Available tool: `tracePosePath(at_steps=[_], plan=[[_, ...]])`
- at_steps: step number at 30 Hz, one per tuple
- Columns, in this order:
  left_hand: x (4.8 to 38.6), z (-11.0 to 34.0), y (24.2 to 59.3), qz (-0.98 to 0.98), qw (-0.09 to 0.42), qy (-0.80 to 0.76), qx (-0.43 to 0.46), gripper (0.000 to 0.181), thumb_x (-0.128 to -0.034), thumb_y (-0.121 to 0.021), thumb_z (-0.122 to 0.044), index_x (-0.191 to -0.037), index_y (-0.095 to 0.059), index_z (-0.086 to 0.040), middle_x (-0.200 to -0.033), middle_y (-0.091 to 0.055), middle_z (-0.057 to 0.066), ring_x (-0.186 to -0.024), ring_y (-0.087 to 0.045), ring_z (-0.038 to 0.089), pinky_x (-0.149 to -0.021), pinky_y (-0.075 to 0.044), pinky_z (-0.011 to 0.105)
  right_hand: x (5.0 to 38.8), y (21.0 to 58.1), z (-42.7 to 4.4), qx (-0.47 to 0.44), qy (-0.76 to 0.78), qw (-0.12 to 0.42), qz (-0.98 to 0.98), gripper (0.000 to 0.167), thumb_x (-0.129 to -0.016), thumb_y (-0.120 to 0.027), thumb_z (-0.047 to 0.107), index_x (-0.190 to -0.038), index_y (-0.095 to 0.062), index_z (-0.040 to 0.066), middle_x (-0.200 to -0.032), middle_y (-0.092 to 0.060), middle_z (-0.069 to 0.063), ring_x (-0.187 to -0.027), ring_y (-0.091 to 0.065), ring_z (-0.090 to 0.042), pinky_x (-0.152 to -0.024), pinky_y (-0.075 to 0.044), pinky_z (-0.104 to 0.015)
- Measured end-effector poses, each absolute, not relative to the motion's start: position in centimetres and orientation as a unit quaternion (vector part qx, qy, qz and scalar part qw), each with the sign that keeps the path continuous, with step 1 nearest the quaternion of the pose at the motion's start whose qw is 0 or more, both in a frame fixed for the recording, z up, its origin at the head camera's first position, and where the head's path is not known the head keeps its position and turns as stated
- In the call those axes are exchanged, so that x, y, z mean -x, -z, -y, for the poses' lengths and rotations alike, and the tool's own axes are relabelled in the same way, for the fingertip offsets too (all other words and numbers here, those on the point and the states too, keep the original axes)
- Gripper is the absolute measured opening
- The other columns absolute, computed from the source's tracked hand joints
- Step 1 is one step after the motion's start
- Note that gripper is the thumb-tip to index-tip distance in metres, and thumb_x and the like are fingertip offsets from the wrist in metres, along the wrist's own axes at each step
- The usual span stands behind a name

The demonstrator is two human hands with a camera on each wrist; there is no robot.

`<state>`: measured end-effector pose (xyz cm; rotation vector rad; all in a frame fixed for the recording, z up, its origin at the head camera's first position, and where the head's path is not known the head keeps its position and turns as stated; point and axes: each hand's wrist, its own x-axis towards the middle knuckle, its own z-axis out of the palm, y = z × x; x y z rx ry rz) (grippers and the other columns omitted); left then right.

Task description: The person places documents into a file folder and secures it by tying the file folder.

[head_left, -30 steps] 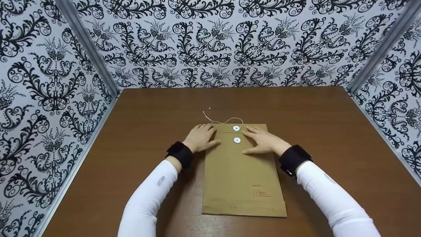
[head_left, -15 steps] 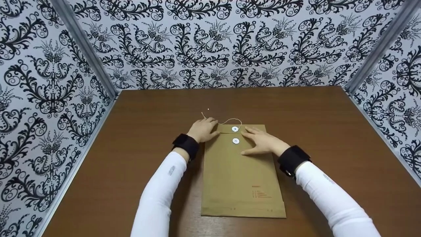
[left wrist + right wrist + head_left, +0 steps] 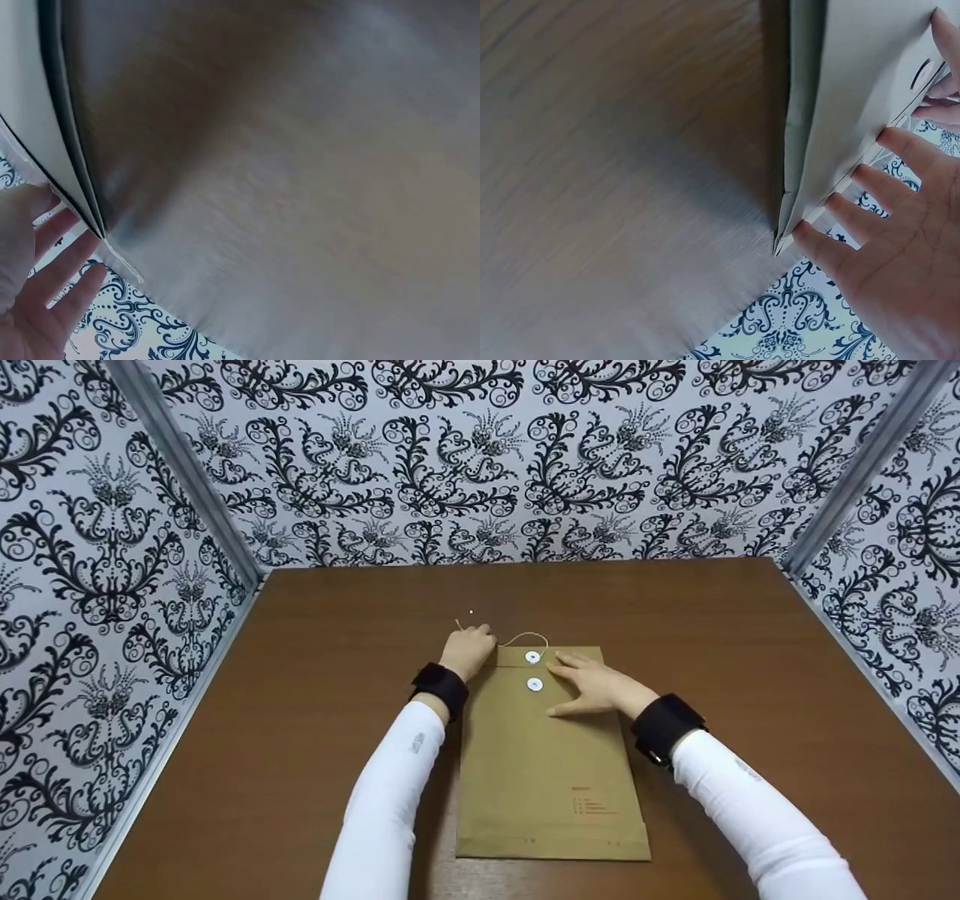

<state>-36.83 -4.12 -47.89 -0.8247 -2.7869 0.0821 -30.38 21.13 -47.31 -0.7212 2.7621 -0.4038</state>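
Observation:
A brown paper document envelope lies flat on the table, with two white round fasteners near its top edge. A thin pale string runs from the upper fastener along that edge and disappears behind my left hand. Its loose end shows just beyond the knuckles. That hand has bent fingers at the envelope's top left corner; whether they pinch the string is unclear. In the left wrist view, thumb and forefinger come close together at the edge. My right hand, fingers spread, rests on the envelope's upper right part.
The brown wooden table runs back to a patterned black-and-white wall. Grey metal posts stand at the corners. In the right wrist view, the envelope's side edge gapes in layers.
My left hand has moved up and right from the envelope's left side to its top left corner, over the string, and its fingers have curled. My right hand stays in place.

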Motion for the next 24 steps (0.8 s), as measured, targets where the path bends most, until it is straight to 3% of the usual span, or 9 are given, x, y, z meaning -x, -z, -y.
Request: tracePosePath(at_steps=[17,24], plan=[[37.9,3.2,49.0,0.921,0.212,-0.094,0.312,0.023,-0.0916,-0.061,-0.011,-0.079,-0.079,-0.012,-0.080,-0.078,0.004,-0.072,-0.075,0.020,-0.063,-0.062,0.036,30.1,47.1,-20.9,0.253,0.135,0.126,-0.950,0.092,-0.089,-0.072,0.056,-0.158,-0.037,0.007,-0.167,-0.027,-0.027,-0.153,-0.029,-0.051,-0.123,-0.029,-0.064],[38.1,3.7,49.0,0.924,0.203,-0.090,0.312,0.023,-0.0905,-0.062,-0.005,-0.075,-0.078,-0.012,-0.079,-0.078,0.004,-0.071,-0.075,0.020,-0.063,-0.062,0.038,30.2,47.1,-21.0,0.250,0.131,0.125,-0.951,0.092,-0.089,-0.072,0.056,-0.159,-0.037,0.008,-0.167,-0.026,-0.026,-0.154,-0.027,-0.049,-0.124,-0.029,-0.062]])
